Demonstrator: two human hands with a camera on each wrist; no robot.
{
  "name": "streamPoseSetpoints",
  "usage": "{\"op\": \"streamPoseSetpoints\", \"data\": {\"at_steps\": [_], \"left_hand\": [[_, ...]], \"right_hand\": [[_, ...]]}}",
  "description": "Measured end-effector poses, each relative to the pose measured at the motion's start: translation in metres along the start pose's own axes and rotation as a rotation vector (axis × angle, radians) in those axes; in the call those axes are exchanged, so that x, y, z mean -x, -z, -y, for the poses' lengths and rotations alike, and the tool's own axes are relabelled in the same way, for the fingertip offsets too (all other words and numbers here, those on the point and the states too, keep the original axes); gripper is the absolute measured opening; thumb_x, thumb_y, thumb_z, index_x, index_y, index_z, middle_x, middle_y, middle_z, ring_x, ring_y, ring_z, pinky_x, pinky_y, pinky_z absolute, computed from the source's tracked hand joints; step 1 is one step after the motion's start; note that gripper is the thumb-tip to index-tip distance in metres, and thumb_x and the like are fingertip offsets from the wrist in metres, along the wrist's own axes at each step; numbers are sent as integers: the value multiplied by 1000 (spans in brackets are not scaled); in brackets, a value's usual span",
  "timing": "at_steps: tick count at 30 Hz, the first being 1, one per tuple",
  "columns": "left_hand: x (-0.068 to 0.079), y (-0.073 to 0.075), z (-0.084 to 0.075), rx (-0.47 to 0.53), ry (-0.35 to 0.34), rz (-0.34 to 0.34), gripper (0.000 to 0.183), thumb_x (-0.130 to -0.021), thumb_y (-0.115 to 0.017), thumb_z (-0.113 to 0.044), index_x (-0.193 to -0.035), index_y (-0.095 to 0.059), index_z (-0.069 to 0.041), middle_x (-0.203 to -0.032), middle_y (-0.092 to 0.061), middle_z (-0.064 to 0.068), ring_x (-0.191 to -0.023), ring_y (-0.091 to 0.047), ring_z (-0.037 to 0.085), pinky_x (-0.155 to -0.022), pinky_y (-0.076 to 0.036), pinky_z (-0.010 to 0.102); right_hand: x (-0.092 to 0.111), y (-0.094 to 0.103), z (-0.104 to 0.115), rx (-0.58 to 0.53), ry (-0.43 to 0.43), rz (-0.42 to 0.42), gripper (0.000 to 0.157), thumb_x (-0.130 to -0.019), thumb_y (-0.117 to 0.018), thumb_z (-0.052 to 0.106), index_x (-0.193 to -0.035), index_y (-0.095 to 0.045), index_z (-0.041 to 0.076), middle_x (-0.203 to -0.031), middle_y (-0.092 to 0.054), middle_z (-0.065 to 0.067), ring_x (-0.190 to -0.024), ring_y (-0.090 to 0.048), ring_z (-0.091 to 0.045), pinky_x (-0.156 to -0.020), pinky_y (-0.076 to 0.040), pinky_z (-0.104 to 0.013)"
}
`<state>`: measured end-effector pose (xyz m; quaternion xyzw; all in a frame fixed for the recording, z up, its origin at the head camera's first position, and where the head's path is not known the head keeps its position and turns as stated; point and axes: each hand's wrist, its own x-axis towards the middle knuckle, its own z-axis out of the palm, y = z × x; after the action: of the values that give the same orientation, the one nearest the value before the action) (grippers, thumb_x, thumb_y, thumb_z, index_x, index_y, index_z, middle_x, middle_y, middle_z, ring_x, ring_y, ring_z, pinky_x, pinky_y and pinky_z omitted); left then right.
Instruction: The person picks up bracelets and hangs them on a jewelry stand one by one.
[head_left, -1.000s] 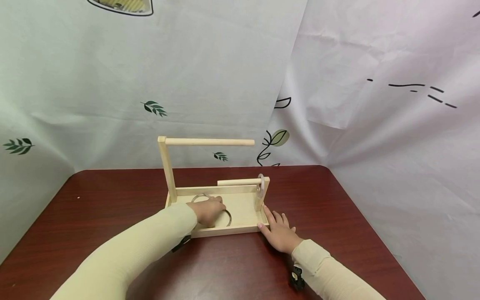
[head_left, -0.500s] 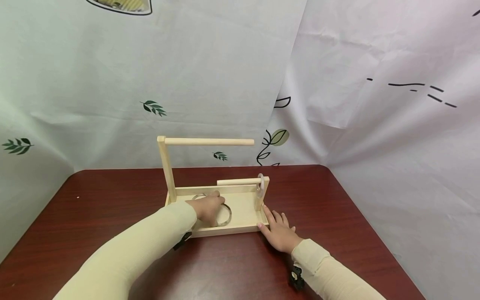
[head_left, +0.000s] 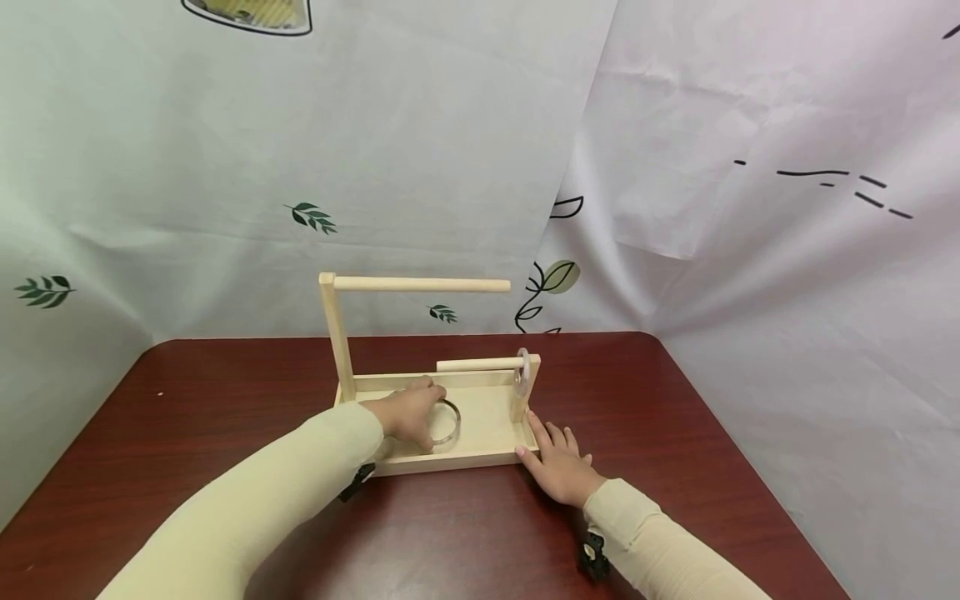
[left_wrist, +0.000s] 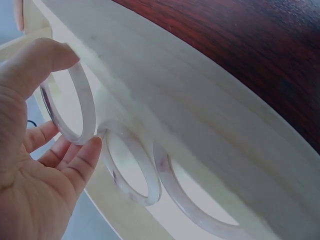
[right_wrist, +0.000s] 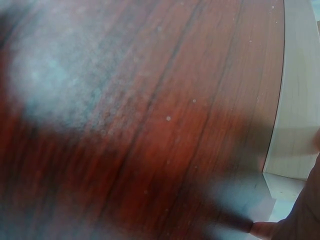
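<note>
My left hand (head_left: 408, 412) is inside a shallow pale wooden tray (head_left: 465, 459). In the left wrist view, its thumb and fingertips pinch a pale, glossy bangle (left_wrist: 87, 100), which stands tilted up on its edge. Beside it in the tray are a second bangle (left_wrist: 151, 175) close to the fingertips and a third bangle (left_wrist: 182, 202), partly cut off by the tray wall. My right hand (head_left: 562, 473) rests against the tray's front right corner, fingers spread and thumb at the front wall. Another bangle (head_left: 527, 375) hangs on the short wooden bar (head_left: 476, 364) above the tray's right end.
A tall post (head_left: 336, 337) rises from the tray's left end and carries a long bar (head_left: 420, 284) pointing right. The tray stands on a dark red wooden table (head_left: 637, 400). A white printed cloth (head_left: 420, 150) hangs behind and at the sides.
My left hand has shifted slightly back and to the left in the tray, and the bangle in its fingers now stands tilted up. My right hand stays at the tray corner.
</note>
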<state>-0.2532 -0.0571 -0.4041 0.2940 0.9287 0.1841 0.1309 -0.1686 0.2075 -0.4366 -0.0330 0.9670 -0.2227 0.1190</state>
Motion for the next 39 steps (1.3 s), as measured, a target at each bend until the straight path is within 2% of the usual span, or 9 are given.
{"op": "streamPoseSetpoints", "data": {"at_steps": [6,12,20,33,39], "left_hand": [[4,4,6,32,-29,-41,77,-57,-87,-7,-124,-51,7,-108,-47,13,-95,-47,24,-84,-46,36],[9,9,11,29,-44,-89,74,-52,-84,-8,-118,-53,7,-102,-47,14,-97,-46,29,-86,-44,38],[16,15,15,107,-21,-109,74,-58,-83,-7,-123,-51,8,-110,-49,18,-100,-45,30,-86,-45,40],[24,23,18,251,6,-204,74,-64,-81,-11,-126,-47,12,-116,-49,24,-105,-46,32,-92,-44,44],[27,22,23,257,22,-246,71,-64,-79,-13,-124,-48,10,-114,-48,22,-103,-46,31,-89,-44,44]], "right_hand": [[0,0,0,-3,4,1,66,-101,-39,49,-156,-16,19,-152,-24,-27,-140,-11,-55,-94,-11,-82],[1,0,1,-3,2,-1,66,-102,-39,48,-156,-16,18,-152,-24,-27,-139,-11,-55,-94,-11,-82],[1,0,0,-3,2,0,67,-101,-39,49,-156,-16,19,-152,-25,-27,-139,-11,-55,-94,-12,-82],[1,1,0,7,-10,-4,67,-101,-40,48,-156,-17,18,-151,-26,-28,-139,-12,-54,-94,-12,-82],[1,0,0,11,-8,-5,67,-101,-40,49,-156,-17,19,-151,-26,-27,-139,-13,-54,-93,-13,-82]]}}
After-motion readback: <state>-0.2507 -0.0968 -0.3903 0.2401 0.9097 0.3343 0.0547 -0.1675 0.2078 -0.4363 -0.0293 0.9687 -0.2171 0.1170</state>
